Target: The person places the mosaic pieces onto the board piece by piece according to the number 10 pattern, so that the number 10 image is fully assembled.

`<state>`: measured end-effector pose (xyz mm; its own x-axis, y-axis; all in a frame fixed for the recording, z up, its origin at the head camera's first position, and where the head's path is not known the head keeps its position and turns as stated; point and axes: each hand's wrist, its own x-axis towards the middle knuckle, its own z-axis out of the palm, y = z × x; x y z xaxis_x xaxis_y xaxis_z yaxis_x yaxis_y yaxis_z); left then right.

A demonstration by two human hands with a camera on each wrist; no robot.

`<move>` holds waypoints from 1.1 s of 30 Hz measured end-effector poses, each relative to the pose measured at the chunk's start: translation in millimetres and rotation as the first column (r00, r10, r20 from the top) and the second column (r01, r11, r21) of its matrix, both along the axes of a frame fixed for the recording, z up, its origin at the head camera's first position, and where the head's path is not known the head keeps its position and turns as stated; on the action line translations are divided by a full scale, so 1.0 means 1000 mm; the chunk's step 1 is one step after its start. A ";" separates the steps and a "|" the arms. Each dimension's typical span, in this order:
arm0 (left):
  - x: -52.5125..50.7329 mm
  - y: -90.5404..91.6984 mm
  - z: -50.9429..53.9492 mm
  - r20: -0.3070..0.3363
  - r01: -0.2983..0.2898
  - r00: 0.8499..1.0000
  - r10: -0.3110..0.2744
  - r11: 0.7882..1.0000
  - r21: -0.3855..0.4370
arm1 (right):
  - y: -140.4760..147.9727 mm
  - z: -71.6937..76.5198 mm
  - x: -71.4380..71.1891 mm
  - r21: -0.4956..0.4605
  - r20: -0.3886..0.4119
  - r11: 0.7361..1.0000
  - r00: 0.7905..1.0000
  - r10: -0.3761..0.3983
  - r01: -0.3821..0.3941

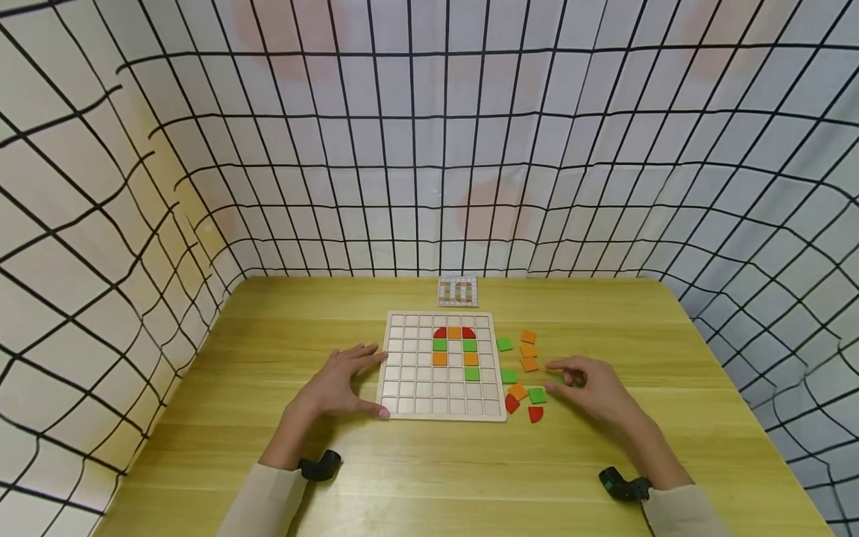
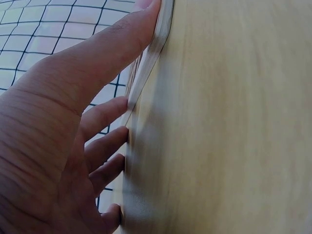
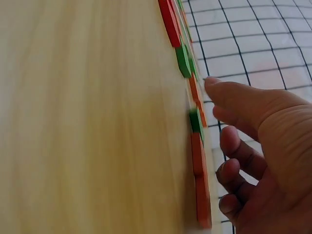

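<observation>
A pale gridded board [image 1: 409, 384] lies on the table. On it, red quarter-round, orange and green square tiles form an arch with a longer right leg. My left hand [image 1: 342, 382] rests at the board's left side, thumb on the near left corner and fingertips at the edge; the left wrist view shows the thumb [image 2: 112, 48] along that edge. My right hand [image 1: 593, 388] hovers beside the loose tiles right of the board, fingers loosely bent, holding nothing visible. A green tile [image 1: 559, 380] shows partly between its thumb and forefinger; the right wrist view shows the fingers apart from the tiles.
Loose orange tiles [image 1: 529, 350], green tiles [image 1: 537, 396] and red quarter-round tiles [image 1: 535, 414] lie scattered right of the board. A small printed pattern card [image 1: 458, 291] lies behind it. A white wall with a black grid [image 1: 429, 149] encloses the table's back and sides.
</observation>
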<state>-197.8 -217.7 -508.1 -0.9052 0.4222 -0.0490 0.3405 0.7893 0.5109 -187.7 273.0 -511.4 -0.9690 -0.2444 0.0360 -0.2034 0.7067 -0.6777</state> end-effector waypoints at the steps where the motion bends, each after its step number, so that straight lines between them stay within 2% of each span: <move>1: 0.000 0.000 0.000 0.003 -0.002 1.000 0.002 1.000 -0.003 | 0.003 0.000 0.001 0.007 -0.008 1.000 1.000 0.002 -0.002; 10: 0.001 -0.001 0.002 -0.006 -0.005 1.000 0.005 1.000 0.003 | 0.017 -0.005 -0.002 0.025 -0.033 1.000 0.999 -0.015 0.016; 14: 0.002 0.000 0.002 -0.010 -0.001 1.000 0.001 1.000 0.010 | 0.018 -0.008 -0.003 0.015 -0.012 0.998 0.998 -0.061 0.061; 19: 0.002 0.000 0.000 -0.009 0.001 1.000 -0.001 1.000 0.013 | 0.019 -0.008 -0.003 0.049 -0.009 0.992 0.993 -0.117 0.118; 26: 0.001 0.000 0.000 -0.016 0.007 1.000 -0.007 1.000 0.011 | 0.023 -0.008 0.000 0.053 -0.020 0.995 0.997 -0.079 0.080; 33: 0.001 0.001 0.000 -0.014 0.007 1.000 -0.007 1.000 0.017 | 0.025 -0.010 0.001 0.041 -0.016 0.995 0.996 -0.092 0.092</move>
